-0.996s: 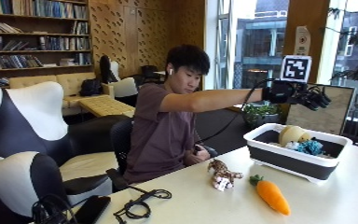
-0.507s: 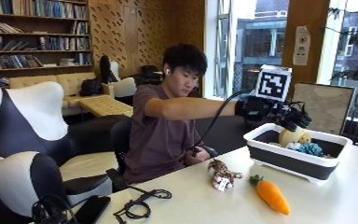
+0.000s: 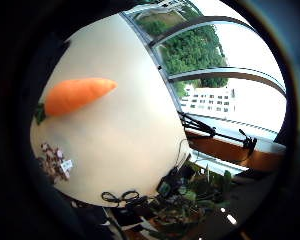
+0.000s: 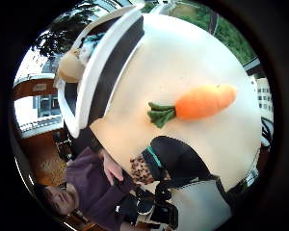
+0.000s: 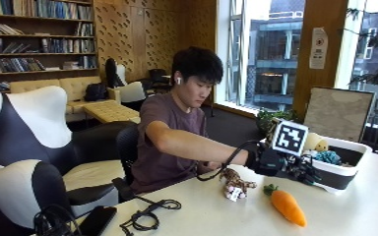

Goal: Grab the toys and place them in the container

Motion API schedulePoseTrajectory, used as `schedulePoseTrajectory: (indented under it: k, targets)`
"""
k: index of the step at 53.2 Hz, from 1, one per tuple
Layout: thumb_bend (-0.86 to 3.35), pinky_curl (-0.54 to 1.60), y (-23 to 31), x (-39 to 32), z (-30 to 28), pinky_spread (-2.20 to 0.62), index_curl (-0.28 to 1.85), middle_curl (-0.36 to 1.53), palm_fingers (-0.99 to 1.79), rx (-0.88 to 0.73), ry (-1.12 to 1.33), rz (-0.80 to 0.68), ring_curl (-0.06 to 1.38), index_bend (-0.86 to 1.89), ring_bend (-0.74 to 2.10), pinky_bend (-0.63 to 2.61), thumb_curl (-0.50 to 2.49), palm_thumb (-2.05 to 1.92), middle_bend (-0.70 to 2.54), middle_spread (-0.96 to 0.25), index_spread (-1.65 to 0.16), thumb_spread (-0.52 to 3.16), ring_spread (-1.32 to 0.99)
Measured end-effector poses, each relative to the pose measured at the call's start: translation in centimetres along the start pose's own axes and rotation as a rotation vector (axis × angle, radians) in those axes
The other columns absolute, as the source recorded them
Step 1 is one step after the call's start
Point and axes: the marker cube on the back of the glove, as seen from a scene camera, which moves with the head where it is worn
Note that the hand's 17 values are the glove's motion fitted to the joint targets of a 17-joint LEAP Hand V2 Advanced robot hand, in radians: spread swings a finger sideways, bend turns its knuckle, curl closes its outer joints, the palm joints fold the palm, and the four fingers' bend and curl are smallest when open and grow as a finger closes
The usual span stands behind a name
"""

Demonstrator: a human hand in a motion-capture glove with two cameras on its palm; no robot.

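An orange plush carrot (image 5: 287, 206) lies on the pale table (image 5: 346, 216), with a small spotted plush toy (image 5: 234, 183) to its left. My gloved right hand (image 5: 293, 168) hovers low between them and the white-rimmed dark container (image 5: 346, 169), its fingers hanging relaxed and holding nothing. A yellow plush (image 5: 315, 142) and a blue toy (image 5: 328, 157) are in the container. Both palm views look down on the carrot (image 3: 77, 95) (image 4: 202, 102) and the spotted toy (image 3: 52, 160) (image 4: 140, 169). The thumb side palm view also shows the container's rim (image 4: 106, 62) and the yellow plush (image 4: 70, 67).
A coiled black cable (image 5: 146, 216) and a dark phone-like object (image 5: 97, 220) lie near the table's left end. The person's bare hand (image 4: 111, 169) stays by their lap at the table edge. A black-and-white chair (image 5: 38, 147) stands left of the table.
My right hand has come down from high above the container and back toward the person. It is now low over the table, beside the carrot and the spotted toy.
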Motion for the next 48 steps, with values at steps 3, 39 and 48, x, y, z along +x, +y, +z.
schedulePoseTrajectory:
  k: [3,39,48]
  targets:
    - [-0.02,0.32,-0.5,0.3,1.9,0.03,0.23,0.29,-0.26,-0.026,-0.023,-0.004,0.3,0.09,0.19,0.63,0.32,0.05,0.12,-0.11,-0.26,1.17,-0.03]
    - [0.07,0.34,-5.5,1.6,8.0,-0.23,0.34,0.52,1.24,0.394,-0.466,0.143,0.53,0.37,0.9,0.55,0.4,0.26,0.75,-0.27,-0.26,1.18,-0.37]
    - [0.07,0.5,-2.8,2.4,-0.4,-0.35,0.53,0.69,1.36,0.465,-0.494,0.285,0.68,0.74,1.17,0.84,0.49,0.35,1.09,-0.26,-0.27,1.06,-0.39]
